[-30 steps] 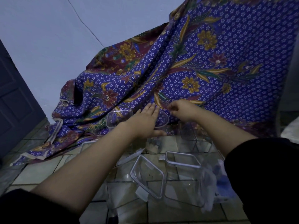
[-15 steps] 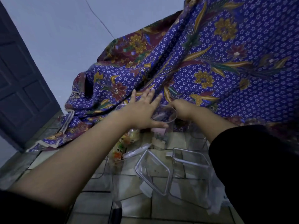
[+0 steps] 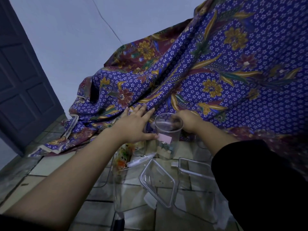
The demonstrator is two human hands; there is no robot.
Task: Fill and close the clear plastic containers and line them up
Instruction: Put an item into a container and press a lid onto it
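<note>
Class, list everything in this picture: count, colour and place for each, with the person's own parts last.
round container: one, clear with pink label, centre.
rectangular containers: at least two, clear, open, floor in front.
tall container: one, clear, orange-green contents, under left forearm.
cloth: one, blue-purple, gold flowers, draped behind.
floor: pale tiles, below.
door: one, dark, left.
wall: pale, upper left.
sleeve: one, black, lower right.
left hand: fingers straight, thumb touches round container.
right hand: grips round container's rim.
</note>
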